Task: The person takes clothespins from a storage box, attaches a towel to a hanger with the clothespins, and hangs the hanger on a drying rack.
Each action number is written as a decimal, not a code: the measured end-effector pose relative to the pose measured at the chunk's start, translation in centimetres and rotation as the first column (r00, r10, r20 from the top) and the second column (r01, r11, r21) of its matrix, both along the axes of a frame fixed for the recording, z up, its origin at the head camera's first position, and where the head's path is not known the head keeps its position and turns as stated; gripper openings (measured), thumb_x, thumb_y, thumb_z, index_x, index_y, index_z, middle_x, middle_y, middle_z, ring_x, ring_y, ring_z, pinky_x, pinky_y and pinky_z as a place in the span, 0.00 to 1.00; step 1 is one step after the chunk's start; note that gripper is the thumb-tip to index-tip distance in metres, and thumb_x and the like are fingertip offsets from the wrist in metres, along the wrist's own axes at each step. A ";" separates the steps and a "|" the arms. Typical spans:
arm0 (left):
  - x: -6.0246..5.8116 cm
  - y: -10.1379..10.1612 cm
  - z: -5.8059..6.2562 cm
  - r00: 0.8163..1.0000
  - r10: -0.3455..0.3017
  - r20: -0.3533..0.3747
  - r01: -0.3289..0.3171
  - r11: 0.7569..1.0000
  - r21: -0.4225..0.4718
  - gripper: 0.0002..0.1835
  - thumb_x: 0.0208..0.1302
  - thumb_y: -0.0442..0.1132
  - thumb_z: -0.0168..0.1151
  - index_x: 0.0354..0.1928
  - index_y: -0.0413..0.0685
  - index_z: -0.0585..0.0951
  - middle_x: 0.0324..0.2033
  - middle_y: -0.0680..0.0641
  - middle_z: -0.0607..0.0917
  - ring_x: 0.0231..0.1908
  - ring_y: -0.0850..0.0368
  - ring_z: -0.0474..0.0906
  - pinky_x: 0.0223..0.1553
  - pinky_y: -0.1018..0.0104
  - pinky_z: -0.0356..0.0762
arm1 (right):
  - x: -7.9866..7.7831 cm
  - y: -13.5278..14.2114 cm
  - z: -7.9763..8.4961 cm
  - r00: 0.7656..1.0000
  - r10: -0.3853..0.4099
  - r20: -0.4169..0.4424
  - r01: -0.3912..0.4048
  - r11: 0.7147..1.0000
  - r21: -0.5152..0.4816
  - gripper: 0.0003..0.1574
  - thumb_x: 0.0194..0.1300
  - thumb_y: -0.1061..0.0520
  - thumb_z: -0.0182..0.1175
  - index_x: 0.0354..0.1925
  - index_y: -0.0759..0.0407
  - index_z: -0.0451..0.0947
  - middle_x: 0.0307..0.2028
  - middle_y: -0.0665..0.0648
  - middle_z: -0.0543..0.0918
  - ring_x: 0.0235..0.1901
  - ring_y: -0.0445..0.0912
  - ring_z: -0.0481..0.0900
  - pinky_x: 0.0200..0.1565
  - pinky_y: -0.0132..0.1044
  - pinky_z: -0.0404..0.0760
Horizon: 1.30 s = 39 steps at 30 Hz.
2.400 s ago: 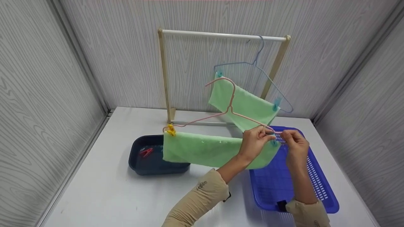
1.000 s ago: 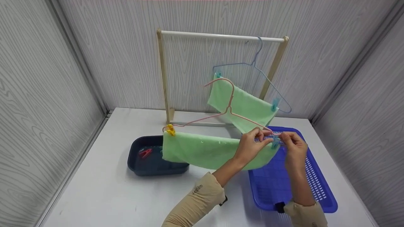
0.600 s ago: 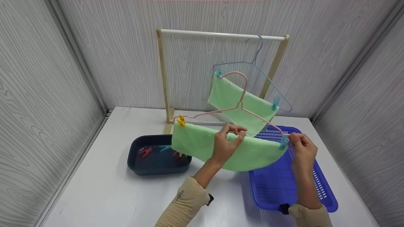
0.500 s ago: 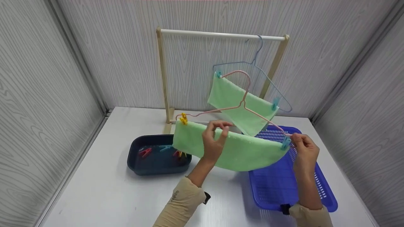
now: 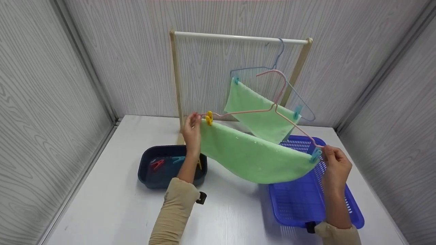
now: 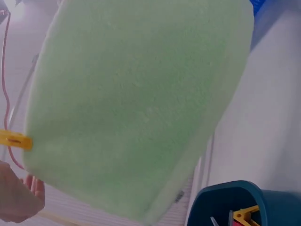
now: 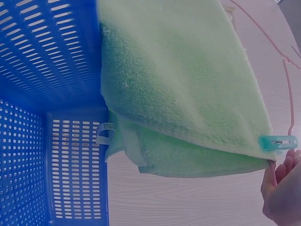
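A pink wire hanger (image 5: pixel 246 111) is held tilted in front of the rack, its right end lower. My left hand (image 5: pixel 191 136) pinches its left end beside a yellow clothespin (image 5: pixel 209 119). At the other end, my right hand (image 5: pixel 337 169) pinches the hanger tip beside a teal clothespin (image 5: pixel 316 154). Between the two clothespins hangs a folded light green towel (image 5: pixel 255 156), sagging in the middle. In the right wrist view the towel (image 7: pixel 183 80) shows its folded layers and a small white label (image 7: pixel 104 133).
Behind stands a rack with a white rail (image 5: pixel 221 36); a blue hanger (image 5: pixel 253 69) on it carries a second green towel (image 5: pixel 262 109). A dark basin (image 5: pixel 163 182) with several clothespins stands left, a blue basket (image 5: pixel 296 200) right, both on the white table (image 5: pixel 112 190).
My left hand has left the teal clothespin and moved across to the hanger's left end. The pink hanger and towel have shifted right, the left end rising; my right hand still holds the right end.
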<state>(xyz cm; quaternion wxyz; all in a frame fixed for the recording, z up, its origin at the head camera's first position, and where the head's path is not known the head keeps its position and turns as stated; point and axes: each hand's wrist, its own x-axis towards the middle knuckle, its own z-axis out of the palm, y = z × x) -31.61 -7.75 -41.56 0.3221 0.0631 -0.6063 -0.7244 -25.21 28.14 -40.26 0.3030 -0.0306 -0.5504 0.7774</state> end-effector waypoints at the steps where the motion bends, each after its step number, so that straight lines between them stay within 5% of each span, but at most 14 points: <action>1: -0.3 -0.2 -0.4 0.998 -0.033 0.046 0.034 0.999 -0.020 0.16 0.67 0.37 0.53 0.52 0.33 0.75 0.48 0.40 0.78 0.50 0.52 0.72 0.51 0.65 0.70 | 0.0 0.0 0.0 1.000 -0.001 0.001 0.001 1.000 -0.011 0.10 0.60 0.62 0.61 0.28 0.71 0.78 0.24 0.56 0.76 0.27 0.44 0.72 0.32 0.29 0.74; 6: -1.3 -0.5 -2.0 0.985 -0.105 0.134 0.109 0.994 -0.022 0.15 0.65 0.38 0.55 0.49 0.35 0.79 0.45 0.42 0.81 0.47 0.54 0.75 0.47 0.67 0.73 | -0.1 0.2 0.0 1.000 -0.012 0.015 0.013 1.000 -0.014 0.09 0.59 0.62 0.61 0.28 0.70 0.79 0.26 0.57 0.79 0.29 0.44 0.76 0.35 0.29 0.77; 15: -2.3 -0.8 -2.0 0.980 -0.060 0.189 0.045 0.995 0.084 0.15 0.63 0.39 0.59 0.45 0.32 0.80 0.42 0.40 0.81 0.45 0.53 0.77 0.45 0.67 0.74 | -0.1 0.5 0.4 0.979 0.086 0.187 -0.118 0.979 0.167 0.16 0.64 0.54 0.59 0.27 0.66 0.72 0.26 0.53 0.73 0.32 0.44 0.72 0.40 0.34 0.72; 18: -2.6 -1.0 -1.5 0.979 -0.044 0.199 0.027 0.996 0.089 0.16 0.63 0.39 0.58 0.46 0.32 0.79 0.43 0.39 0.81 0.46 0.52 0.76 0.46 0.66 0.73 | 0.2 0.8 0.7 0.959 0.187 0.212 -0.239 0.936 0.257 0.15 0.70 0.55 0.50 0.30 0.66 0.68 0.29 0.53 0.73 0.37 0.43 0.73 0.45 0.31 0.71; 23: -3.1 -1.5 -0.9 0.976 0.038 0.215 -0.044 0.999 0.022 0.15 0.64 0.39 0.58 0.44 0.32 0.80 0.42 0.39 0.81 0.44 0.51 0.77 0.44 0.65 0.74 | 0.9 1.7 1.3 0.929 0.327 0.175 -0.369 0.782 0.502 0.16 0.73 0.61 0.40 0.40 0.75 0.66 0.36 0.61 0.72 0.39 0.43 0.73 0.45 0.29 0.73; 26: -3.3 -1.8 -0.8 0.972 0.087 0.220 -0.086 0.996 -0.018 0.15 0.64 0.40 0.58 0.43 0.33 0.81 0.40 0.39 0.82 0.42 0.51 0.78 0.42 0.64 0.74 | 1.1 2.0 1.5 0.940 0.289 0.182 -0.335 0.680 0.652 0.16 0.72 0.60 0.43 0.44 0.75 0.68 0.36 0.64 0.72 0.37 0.43 0.74 0.39 0.29 0.77; 29: -3.5 -2.0 -0.9 0.973 0.096 0.210 -0.093 0.995 -0.024 0.15 0.64 0.40 0.58 0.42 0.32 0.81 0.39 0.38 0.82 0.41 0.50 0.78 0.42 0.63 0.74 | 0.9 2.1 1.6 0.961 0.202 0.191 -0.277 0.628 0.728 0.14 0.71 0.61 0.47 0.45 0.71 0.72 0.34 0.65 0.74 0.32 0.40 0.76 0.33 0.31 0.80; 34: -3.9 -2.0 -1.0 0.977 0.080 0.200 -0.077 0.997 -0.019 0.15 0.64 0.39 0.58 0.44 0.32 0.80 0.41 0.37 0.82 0.43 0.49 0.77 0.44 0.62 0.74 | 0.8 1.9 1.9 0.979 0.095 0.180 -0.201 0.599 0.775 0.13 0.69 0.62 0.50 0.44 0.69 0.76 0.29 0.64 0.77 0.27 0.39 0.80 0.26 0.32 0.80; 39: -3.9 -2.2 -1.0 0.978 0.084 0.193 -0.086 0.996 0.005 0.15 0.64 0.38 0.57 0.45 0.31 0.80 0.42 0.37 0.81 0.44 0.49 0.77 0.44 0.63 0.74 | 0.8 1.7 2.2 0.975 0.089 0.203 -0.212 0.638 0.740 0.18 0.67 0.55 0.53 0.43 0.71 0.76 0.31 0.65 0.78 0.28 0.39 0.82 0.31 0.30 0.80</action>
